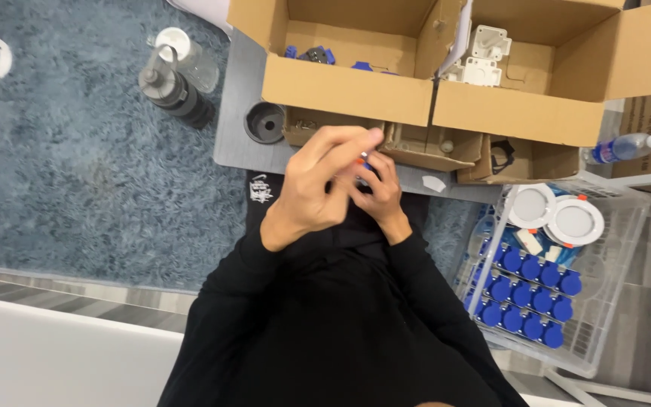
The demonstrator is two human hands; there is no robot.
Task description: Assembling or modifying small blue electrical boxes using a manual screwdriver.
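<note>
My left hand [318, 185] and my right hand [378, 192] meet in front of my chest, both in black sleeves. Together they pinch a small part [362, 160] with blue and orange showing between the fingertips; most of it is hidden by my fingers. The hands hover just in front of a low grey table [235, 128], below two open cardboard boxes.
The left cardboard box [340, 83] holds blue parts, the right box [536, 105] white plastic parts. A clear crate [604, 301] at right holds several blue caps and two white round lamps. Bottles [171, 83] stand on the blue rug; a black round cup [265, 122] sits on the table.
</note>
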